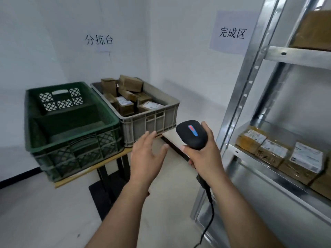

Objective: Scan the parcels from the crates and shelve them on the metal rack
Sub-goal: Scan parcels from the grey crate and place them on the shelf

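The parcels [129, 94] lie heaped in the grey crate [168, 111] on the table [86, 170], the green crate [71, 140] touching its left side. They sit ahead of and slightly left of the left hand [146, 154], beyond the crate's near wall. That hand is nearer them, with fingers spread and nothing held, so it likely makes the pick. The right hand [204, 158] grips the scanner [192, 134], beside the metal rack [250, 83], where other boxes [279, 153] already sit.
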Available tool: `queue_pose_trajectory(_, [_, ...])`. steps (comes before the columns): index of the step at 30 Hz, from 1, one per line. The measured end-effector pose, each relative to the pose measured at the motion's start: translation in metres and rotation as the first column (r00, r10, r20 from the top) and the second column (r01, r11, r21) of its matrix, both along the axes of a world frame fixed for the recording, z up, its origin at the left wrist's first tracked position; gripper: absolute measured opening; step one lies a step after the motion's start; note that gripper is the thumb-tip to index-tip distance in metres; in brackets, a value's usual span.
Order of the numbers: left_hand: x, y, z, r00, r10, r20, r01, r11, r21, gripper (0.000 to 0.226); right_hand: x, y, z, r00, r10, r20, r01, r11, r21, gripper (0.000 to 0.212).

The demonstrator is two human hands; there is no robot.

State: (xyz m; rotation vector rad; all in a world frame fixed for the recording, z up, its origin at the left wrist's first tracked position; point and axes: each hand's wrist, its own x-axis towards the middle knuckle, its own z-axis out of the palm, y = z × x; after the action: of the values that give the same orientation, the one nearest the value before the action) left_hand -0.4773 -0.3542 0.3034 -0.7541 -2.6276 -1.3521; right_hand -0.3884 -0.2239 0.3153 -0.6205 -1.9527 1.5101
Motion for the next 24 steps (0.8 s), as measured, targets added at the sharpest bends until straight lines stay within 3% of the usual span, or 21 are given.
queue_pose_trajectory(8, [-0.099, 0.014, 0.001, 0.992, 0.12, -0.029, -0.121, 0.991, -0.052, 0.062, -0.119, 0.029, -0.005, 0.994, 0.102, -0.032, -0.102, 0.995, 0.001, 0.093])
queue_pose_trajectory(18, [-0.234, 0.104, 0.03, 0.984, 0.174, -0.032, -0.175, 0.984, -0.037, 0.06, -0.271, 0.132, 0.018, 0.976, 0.204, -0.076, -0.204, 0.979, 0.001, 0.092])
queue_pose_trajectory(24, [-0.286, 0.129, 0.019, 0.981, 0.189, 0.038, -0.187, 0.98, -0.063, 0.06, -0.331, 0.176, 0.017, 0.982, 0.188, -0.008, -0.188, 0.982, -0.004, 0.092])
